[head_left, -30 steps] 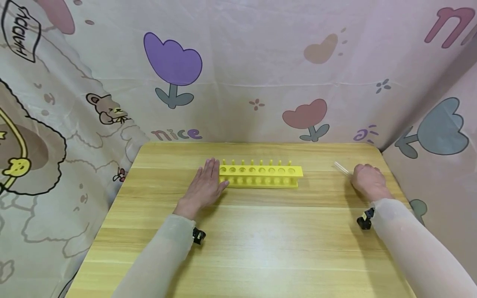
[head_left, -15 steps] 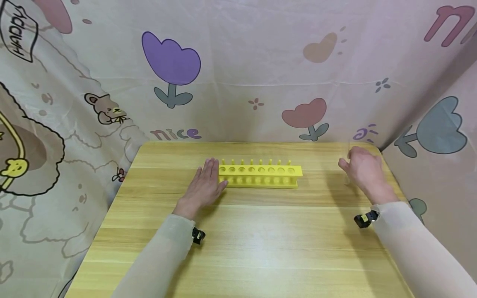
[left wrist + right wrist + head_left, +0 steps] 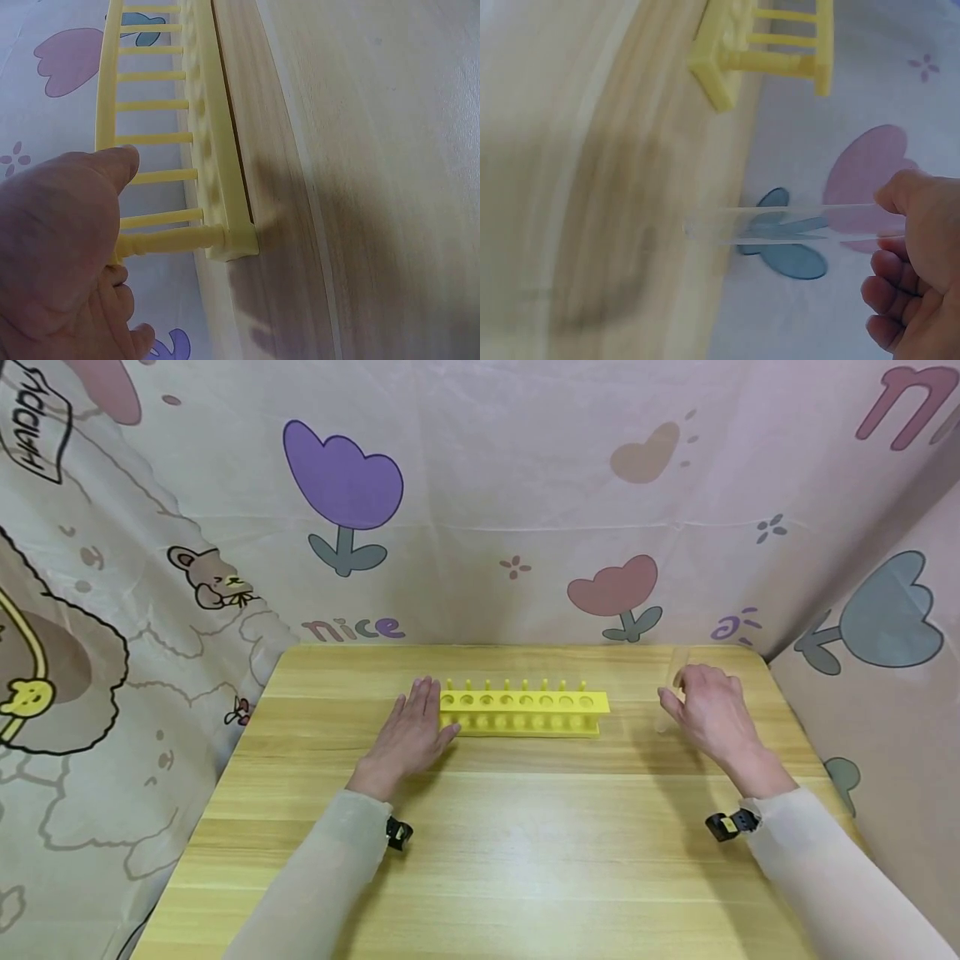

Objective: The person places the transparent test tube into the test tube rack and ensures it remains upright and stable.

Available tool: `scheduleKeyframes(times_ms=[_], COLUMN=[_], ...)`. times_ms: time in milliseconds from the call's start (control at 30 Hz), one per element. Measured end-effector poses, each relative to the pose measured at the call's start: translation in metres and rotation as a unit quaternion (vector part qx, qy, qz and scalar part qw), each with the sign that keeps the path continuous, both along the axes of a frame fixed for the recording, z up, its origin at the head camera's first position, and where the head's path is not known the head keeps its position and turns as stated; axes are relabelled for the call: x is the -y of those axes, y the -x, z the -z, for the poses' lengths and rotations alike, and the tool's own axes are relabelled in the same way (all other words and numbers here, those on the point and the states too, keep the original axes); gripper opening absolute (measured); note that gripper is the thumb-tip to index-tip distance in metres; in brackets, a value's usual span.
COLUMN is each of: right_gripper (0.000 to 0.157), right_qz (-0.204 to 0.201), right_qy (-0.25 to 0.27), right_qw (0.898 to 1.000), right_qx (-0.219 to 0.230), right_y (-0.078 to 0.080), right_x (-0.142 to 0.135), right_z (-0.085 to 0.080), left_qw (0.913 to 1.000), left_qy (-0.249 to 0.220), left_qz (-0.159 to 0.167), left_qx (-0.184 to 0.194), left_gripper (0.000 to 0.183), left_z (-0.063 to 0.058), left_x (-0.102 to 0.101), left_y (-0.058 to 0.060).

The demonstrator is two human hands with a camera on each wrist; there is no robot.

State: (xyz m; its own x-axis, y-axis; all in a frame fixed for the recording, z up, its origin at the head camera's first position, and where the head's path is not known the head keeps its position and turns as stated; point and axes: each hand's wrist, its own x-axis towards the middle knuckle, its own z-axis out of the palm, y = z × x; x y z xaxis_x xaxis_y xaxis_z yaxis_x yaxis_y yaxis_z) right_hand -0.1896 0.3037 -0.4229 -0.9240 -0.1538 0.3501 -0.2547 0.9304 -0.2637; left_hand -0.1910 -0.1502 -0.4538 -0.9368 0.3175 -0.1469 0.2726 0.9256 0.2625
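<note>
A yellow test tube rack (image 3: 517,711) with a row of holes and several pegs stands on the table. At its left end rests my left hand (image 3: 405,735), fingers straight and together, thumb at the front edge of the top plate. The left wrist view shows that thumb (image 3: 116,165) over the rack's upper rail. To the right of the rack, my right hand (image 3: 716,714) pinches a clear test tube (image 3: 780,225) near its upper end. The tube is nearly upright, its rounded bottom downward, close over the table.
The wooden table (image 3: 525,860) meets a patterned cloth (image 3: 480,468) along its back edge, with more cloth at both sides. A small black camera (image 3: 399,833) sits at the left wrist, another camera (image 3: 731,825) at the right.
My right hand has lifted the test tube from lying tilted on the right to nearly upright, and has moved left toward the rack. The left hand and the rack stay in place.
</note>
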Motion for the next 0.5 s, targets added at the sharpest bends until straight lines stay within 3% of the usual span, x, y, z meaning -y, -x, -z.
scheduleKeyframes(times_ms=[300, 500], right_gripper=[0.025, 0.018], right_qz=[-0.034, -0.101], right_qy=[0.061, 0.087], right_qw=[0.996, 0.981], right_qx=[-0.058, -0.141], right_y=[-0.004, 0.005], right_x=[0.036, 0.066], right_z=[-0.044, -0.055], left_qw=[1.0, 1.0], left_qy=[0.0, -0.005], left_qz=[0.001, 0.002], left_qx=[0.002, 0.002], left_gripper=[0.087, 0.088], left_z=[-0.001, -0.001], left_x=[0.001, -0.001], left_y=[0.0, 0.0])
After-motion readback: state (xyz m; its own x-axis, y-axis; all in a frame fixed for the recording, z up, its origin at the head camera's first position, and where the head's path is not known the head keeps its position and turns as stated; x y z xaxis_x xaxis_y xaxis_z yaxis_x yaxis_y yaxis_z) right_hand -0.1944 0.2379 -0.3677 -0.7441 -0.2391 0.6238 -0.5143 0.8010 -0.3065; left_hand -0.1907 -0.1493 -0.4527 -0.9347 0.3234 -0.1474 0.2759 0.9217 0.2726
